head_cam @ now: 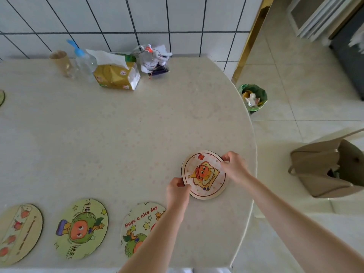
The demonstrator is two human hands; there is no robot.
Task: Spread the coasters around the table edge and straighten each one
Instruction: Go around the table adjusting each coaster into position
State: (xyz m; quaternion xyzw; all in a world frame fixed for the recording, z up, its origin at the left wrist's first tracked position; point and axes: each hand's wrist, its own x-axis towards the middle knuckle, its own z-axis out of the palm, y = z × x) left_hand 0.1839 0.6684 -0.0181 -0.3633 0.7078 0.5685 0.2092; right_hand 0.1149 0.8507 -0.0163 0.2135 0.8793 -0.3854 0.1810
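A round pink coaster (pixel 204 174) with an orange toast cartoon lies flat near the table's right edge. My left hand (pixel 177 191) pinches its lower left rim and my right hand (pixel 234 166) pinches its upper right rim. Along the near edge lie three more round coasters: a "Have a nice day" coaster (pixel 139 227) partly hidden under my left forearm, a green cartoon coaster (pixel 81 229), and a beige coaster (pixel 18 233) with red fruit. The rim of another coaster (pixel 1 97) shows at the far left.
The cream table (pixel 118 134) curves round on its right side. At the back by the tiled wall stand a paper cup (pixel 60 62), a plastic bottle (pixel 84 60), a tissue pack (pixel 118 75) and a white bag (pixel 155 58). A green bin (pixel 253 97) and tan handbag (pixel 327 168) sit on the floor.
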